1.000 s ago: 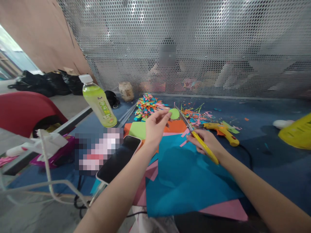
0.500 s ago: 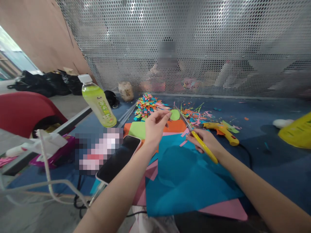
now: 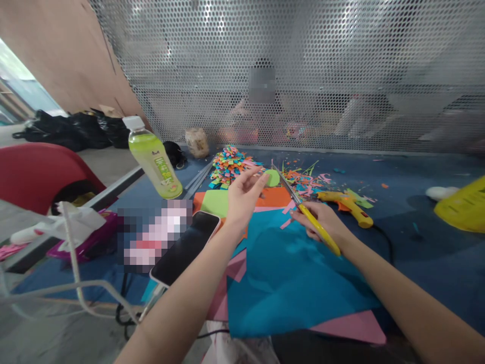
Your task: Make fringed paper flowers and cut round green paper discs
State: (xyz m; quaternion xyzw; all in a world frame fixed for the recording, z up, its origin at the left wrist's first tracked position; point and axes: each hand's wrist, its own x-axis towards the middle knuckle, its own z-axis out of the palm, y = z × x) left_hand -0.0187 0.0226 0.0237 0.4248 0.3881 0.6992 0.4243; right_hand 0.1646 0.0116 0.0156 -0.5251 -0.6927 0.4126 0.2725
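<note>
Between the thumb and fingers of my left hand (image 3: 246,194) is a small round piece of light green paper (image 3: 272,178). My right hand (image 3: 322,222) grips yellow-handled scissors (image 3: 316,225), their blades pointing away and up beside the disc's right edge. Whether the blades touch the disc I cannot tell. Below my hands lies a large blue sheet (image 3: 299,283), over pink and orange sheets. Thin pink strips (image 3: 287,215) rest by the right fingers. Behind the left hand stands a cone-shaped pile of colourful paper curls (image 3: 229,164).
A yellow glue gun (image 3: 350,206) and scattered paper scraps (image 3: 303,179) lie to the right and back. On the left are a phone (image 3: 185,247), a green drink bottle (image 3: 155,162) and a purple tissue box (image 3: 89,237). A perforated metal panel (image 3: 322,60) closes off the back.
The fingers of my left hand have shifted slightly around the green disc, the thumb tilting upward. My right hand and the scissors stay nearly in place.
</note>
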